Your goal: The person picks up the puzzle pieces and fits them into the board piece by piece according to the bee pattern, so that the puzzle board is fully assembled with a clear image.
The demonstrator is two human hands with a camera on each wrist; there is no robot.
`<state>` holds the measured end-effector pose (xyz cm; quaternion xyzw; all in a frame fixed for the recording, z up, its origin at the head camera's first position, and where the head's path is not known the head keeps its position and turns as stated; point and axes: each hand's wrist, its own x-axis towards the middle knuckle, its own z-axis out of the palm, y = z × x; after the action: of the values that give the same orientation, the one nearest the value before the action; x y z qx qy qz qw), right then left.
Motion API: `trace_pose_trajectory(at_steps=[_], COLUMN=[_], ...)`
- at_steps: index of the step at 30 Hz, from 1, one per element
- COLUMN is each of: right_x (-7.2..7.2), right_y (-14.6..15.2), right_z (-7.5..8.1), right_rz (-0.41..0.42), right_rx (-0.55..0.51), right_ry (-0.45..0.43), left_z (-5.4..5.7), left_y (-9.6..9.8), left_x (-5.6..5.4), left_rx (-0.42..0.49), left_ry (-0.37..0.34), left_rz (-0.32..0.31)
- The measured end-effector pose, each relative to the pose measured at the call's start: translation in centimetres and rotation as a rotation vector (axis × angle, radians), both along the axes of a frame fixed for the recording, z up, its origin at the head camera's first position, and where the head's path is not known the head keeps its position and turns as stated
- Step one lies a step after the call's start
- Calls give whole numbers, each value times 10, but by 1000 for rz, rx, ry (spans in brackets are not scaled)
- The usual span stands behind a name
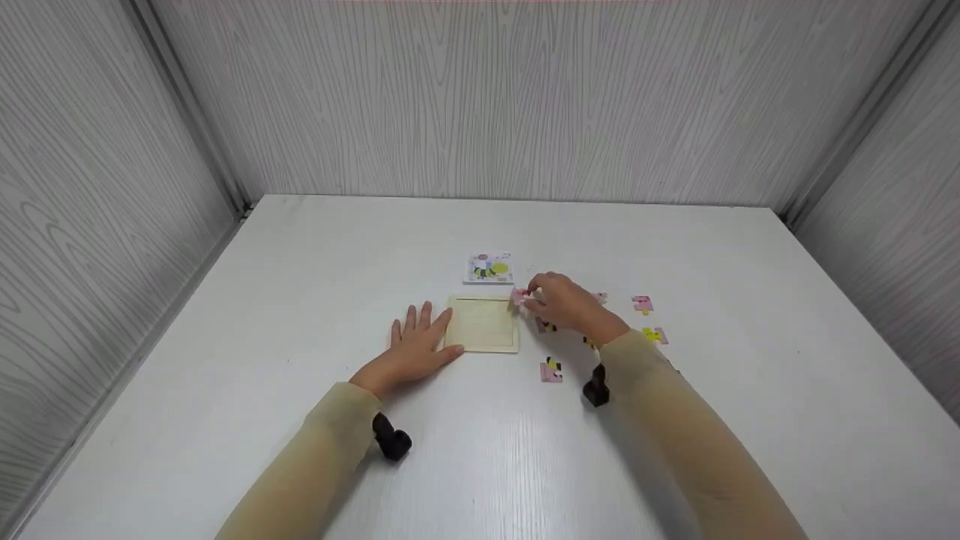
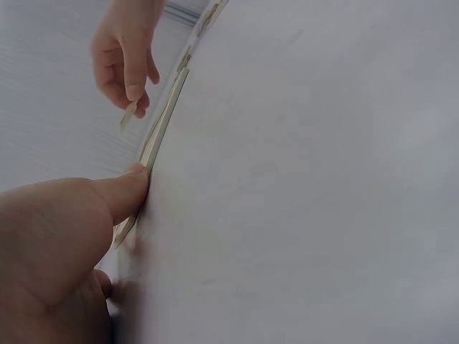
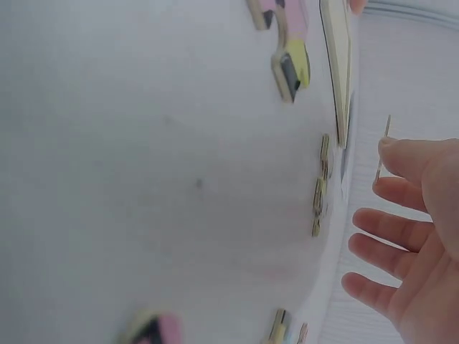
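Observation:
A pale wooden puzzle tray [image 1: 484, 348] lies flat on the table, with bare wood inside its raised rim. My left hand [image 1: 411, 351] rests at the tray's left side, fingers spread and straight. In the left wrist view its thumb [image 2: 123, 192] touches the tray's edge. Between thumb and index finger, my right hand [image 1: 566, 301] pinches a pink puzzle piece [image 1: 519, 296] near the tray's upper right corner. The right wrist view shows this thin puzzle piece [image 3: 387, 129] edge-on and raised off the table, the other fingers apart from it.
Behind the tray lies a small picture card [image 1: 489, 268] with a bee on it. Loose puzzle pieces are scattered to the right, among them a pink one [image 1: 642, 304], a yellow one [image 1: 654, 335] and a pink-and-black one [image 1: 551, 371]. Wood-grain walls [image 1: 480, 105] enclose the table.

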<state>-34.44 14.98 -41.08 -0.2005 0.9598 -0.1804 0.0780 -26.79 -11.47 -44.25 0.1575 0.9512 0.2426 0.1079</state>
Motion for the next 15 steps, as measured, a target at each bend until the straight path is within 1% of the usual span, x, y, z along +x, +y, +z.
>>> trace_pose_trajectory(at_steps=[7, 15], right_x=[1, 5], right_y=[-15, -31], right_z=[-1, -1], right_rz=[-13, 38], right_rx=[4, -13], right_ry=[-51, -13], left_z=[-2, -2], left_y=[-1, 0], left_x=[-1, -1], left_rx=[-27, -44], left_ry=[-10, -3], left_rz=[-5, 2])
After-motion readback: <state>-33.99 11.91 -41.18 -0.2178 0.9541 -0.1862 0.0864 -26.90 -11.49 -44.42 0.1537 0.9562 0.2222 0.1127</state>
